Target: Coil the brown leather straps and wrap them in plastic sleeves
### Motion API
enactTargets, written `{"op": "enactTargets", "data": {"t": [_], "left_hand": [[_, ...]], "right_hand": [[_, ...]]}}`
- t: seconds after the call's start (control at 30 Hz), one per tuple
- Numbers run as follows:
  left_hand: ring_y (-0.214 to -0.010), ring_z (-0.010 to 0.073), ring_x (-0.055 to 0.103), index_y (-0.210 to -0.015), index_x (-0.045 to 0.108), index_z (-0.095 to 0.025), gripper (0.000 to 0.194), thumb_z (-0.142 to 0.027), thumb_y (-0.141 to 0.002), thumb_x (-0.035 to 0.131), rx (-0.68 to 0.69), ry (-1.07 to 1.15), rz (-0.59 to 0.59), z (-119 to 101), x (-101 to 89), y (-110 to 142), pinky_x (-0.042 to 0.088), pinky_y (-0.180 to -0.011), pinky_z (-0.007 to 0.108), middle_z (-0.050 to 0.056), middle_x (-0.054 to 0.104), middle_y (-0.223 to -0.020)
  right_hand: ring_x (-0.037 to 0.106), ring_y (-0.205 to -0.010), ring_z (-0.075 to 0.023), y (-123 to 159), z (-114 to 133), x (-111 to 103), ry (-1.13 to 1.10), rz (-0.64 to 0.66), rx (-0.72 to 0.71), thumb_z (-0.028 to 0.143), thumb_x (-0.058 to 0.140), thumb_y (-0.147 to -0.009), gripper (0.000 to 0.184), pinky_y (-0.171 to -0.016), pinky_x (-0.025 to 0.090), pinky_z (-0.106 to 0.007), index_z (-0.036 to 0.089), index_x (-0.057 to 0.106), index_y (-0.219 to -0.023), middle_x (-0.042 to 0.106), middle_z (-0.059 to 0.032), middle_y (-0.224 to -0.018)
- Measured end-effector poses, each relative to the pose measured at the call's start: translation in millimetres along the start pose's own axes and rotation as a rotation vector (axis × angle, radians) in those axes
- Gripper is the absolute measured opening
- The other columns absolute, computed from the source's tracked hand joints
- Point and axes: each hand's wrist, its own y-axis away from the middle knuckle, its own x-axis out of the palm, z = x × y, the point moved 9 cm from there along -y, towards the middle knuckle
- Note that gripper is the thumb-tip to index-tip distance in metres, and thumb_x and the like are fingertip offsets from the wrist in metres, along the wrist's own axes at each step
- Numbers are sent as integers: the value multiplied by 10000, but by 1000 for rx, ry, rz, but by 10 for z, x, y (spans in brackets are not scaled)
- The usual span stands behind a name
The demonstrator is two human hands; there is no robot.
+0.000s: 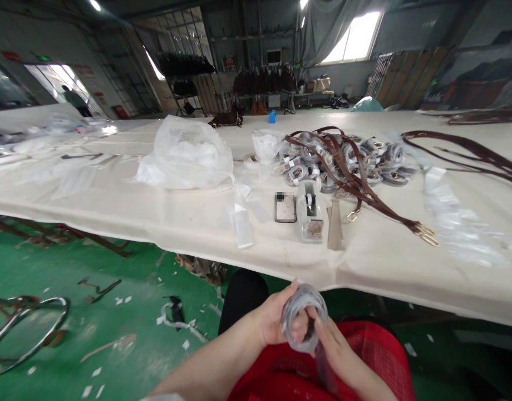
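A strap coiled into a ring and covered in greyish clear plastic [303,294] is held over my lap, just off the table's front edge. My left hand [276,316] grips the coil's left side, with fingers reaching into its opening. On the opposite side, my right hand [336,344] is closed round the coil, its fingers also inside the ring. A loose tail of the strap [326,370] hangs below my right hand. The coil partly hides the fingertips of both hands.
On the white-covered table [197,223] stand a tape dispenser [311,214], a phone-like item [285,208], a pile of wrapped coils [381,161] under brown leather straps [337,153], a plastic bag [189,156] and clear sleeves [456,223]. A distant person [75,100] is at the left.
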Motion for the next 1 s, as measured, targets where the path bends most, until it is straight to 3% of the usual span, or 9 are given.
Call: {"op": "enactTargets", "data": {"t": [0.07,0.23,0.3,0.4,0.47,0.57,0.63,0.77,1.0], "left_hand": [[-330,119,417,-816,694,-78,781,-740,-916,292,59,90,-12,-7,17,-72,348,-439,237,-12,522,-427],[-541,190,604,-879,693,-76,775,-780,-864,369,78,50,-30,25,-22,-134,474,-620,312,63,659,-587],[-660,195,631,-931,693,-83,689,-739,-834,507,204,-133,-207,-117,-195,-77,487,-696,318,78,696,-708],[-835,184,628,-1035,689,-113,571,-639,-823,622,418,-581,-451,-408,-304,110,476,-800,295,82,704,-907],[-884,197,632,-1160,662,-144,579,-609,-816,640,386,-897,-342,-379,-140,99,479,-819,302,89,699,-985],[-915,223,646,-1270,620,-202,615,-520,-756,731,322,-1206,-154,-219,89,67,485,-824,310,89,697,-1069],[-853,203,645,-1273,620,-203,574,-468,-775,725,349,-1201,-188,-236,116,83,489,-788,290,74,702,-1023],[-587,117,549,-1257,618,-149,530,-464,-834,660,356,-930,-295,-354,21,122,442,-585,216,22,657,-774],[-549,86,480,-979,725,-108,407,-407,-712,795,441,-839,-405,-603,-11,220,400,-542,189,-2,614,-674]], "right_hand": [[671,-817,-249,21,-67,20,12,-65,4,715,378,-907,596,-705,566,-333,205,592,-1130,714,-108,-987],[641,-699,-232,41,50,-185,106,-155,-5,637,346,-954,514,-680,546,-331,191,596,-1012,687,-66,-789],[661,-816,-248,55,183,-273,175,-76,-31,601,366,-963,479,-784,539,-339,196,622,-994,707,-71,-852],[672,-928,-269,112,223,-249,357,226,17,525,535,-920,334,-868,511,-339,228,682,-965,743,-59,-952],[687,-863,-266,146,153,-257,469,341,87,449,633,-870,225,-792,513,-319,245,707,-932,759,-47,-944],[677,-770,-243,96,122,-321,492,304,114,381,660,-843,178,-680,489,-290,224,703,-913,758,-39,-887],[644,-736,-215,51,157,-363,455,247,85,390,673,-829,208,-644,469,-270,201,679,-915,730,-25,-850],[579,-730,-185,36,244,-442,450,161,26,424,672,-833,254,-648,447,-257,188,620,-909,658,-2,-817],[636,-799,-221,62,352,-493,459,146,49,500,505,-948,321,-735,477,-294,209,640,-948,703,-29,-876]]}}
